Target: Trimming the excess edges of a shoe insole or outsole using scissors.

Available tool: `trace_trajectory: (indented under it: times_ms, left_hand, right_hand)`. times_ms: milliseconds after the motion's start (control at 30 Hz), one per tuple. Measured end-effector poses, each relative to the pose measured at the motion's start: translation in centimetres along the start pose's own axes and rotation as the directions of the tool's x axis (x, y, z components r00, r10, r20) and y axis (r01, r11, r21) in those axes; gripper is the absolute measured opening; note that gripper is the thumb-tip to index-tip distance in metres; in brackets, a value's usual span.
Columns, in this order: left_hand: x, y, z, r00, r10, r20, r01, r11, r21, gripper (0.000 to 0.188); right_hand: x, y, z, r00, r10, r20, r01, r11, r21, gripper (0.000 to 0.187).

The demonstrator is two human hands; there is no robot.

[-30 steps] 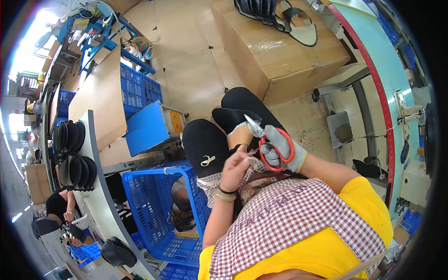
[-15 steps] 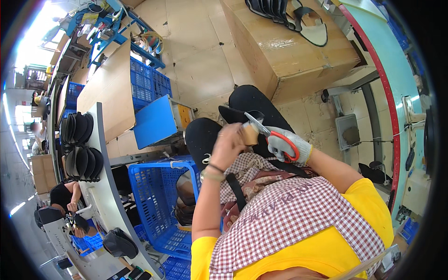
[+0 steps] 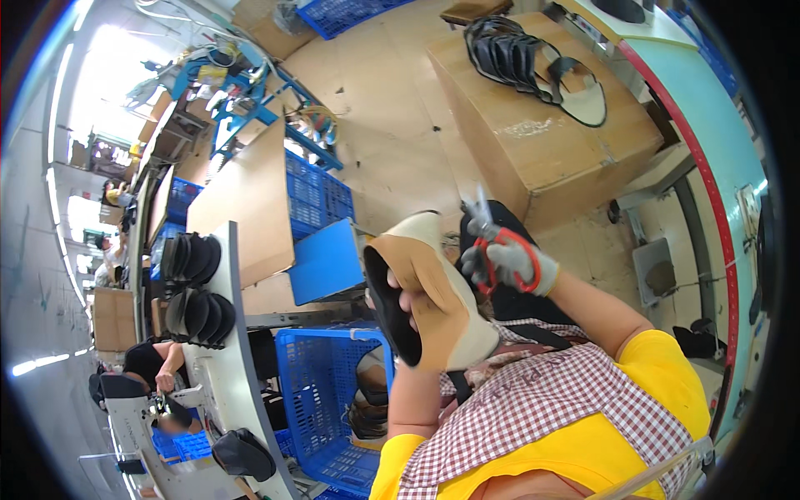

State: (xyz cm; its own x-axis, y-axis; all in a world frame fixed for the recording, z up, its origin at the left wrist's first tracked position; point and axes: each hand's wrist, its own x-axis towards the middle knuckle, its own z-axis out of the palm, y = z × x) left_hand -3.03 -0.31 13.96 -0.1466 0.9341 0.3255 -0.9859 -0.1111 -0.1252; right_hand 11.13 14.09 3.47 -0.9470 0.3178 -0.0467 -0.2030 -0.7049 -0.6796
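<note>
A tan and off-white shoe upper [image 3: 446, 300] with a dark edge is raised over my lap. My left hand [image 3: 403, 302] grips it, the fingers showing through its opening and the rest hidden behind it. On my right hand [image 3: 507, 258] is a grey-white work glove. It is closed round the red handles of a pair of scissors [image 3: 482, 218], whose blades point up and away, just right of the upper and apart from it.
Left of my lap, a blue plastic crate [image 3: 329, 333] holds stacked shoe pieces [image 3: 368, 408]. Several dark sandal uppers [image 3: 508, 58] lie on a cardboard box [image 3: 558, 154] ahead. Dark rounded pieces [image 3: 200, 315] line a bench at left, where another person [image 3: 158, 360] sits at a machine.
My left hand has lifted the upper and turned its tan side into view. The scissors now stand clear of it, blades more upright. The whole view has shifted.
</note>
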Motion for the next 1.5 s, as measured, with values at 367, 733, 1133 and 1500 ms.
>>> trace_trajectory:
  times_ms: [367, 733, 1133, 1500]
  left_hand:
    - [-2.6, 4.1, -1.9, 0.804, 0.450, -0.388, 0.184, 0.432, 0.883, 0.030]
    - [-1.9, 6.6, -8.0, 0.795, 0.594, -0.126, 0.601, -0.741, 0.300, 0.031]
    - [-2.2, 0.8, -9.4, 0.823, 0.543, 0.167, 0.517, -0.838, 0.174, 0.031]
    - [-1.6, -2.3, -15.4, 0.780, 0.560, -0.279, 0.525, -0.343, 0.779, 0.013]
  right_hand:
    - [3.4, -3.1, 0.8, 0.947, -0.187, -0.263, 0.067, 0.912, -0.405, 0.047]
    - [0.5, -6.1, 0.7, 0.773, -0.512, -0.374, -0.083, 0.504, -0.860, 0.054]
    - [-0.6, -3.4, -5.4, 0.818, -0.245, -0.521, -0.374, 0.463, -0.804, 0.065]
    - [0.1, -4.6, -4.7, 0.826, -0.203, -0.527, -0.420, 0.402, -0.813, 0.060]
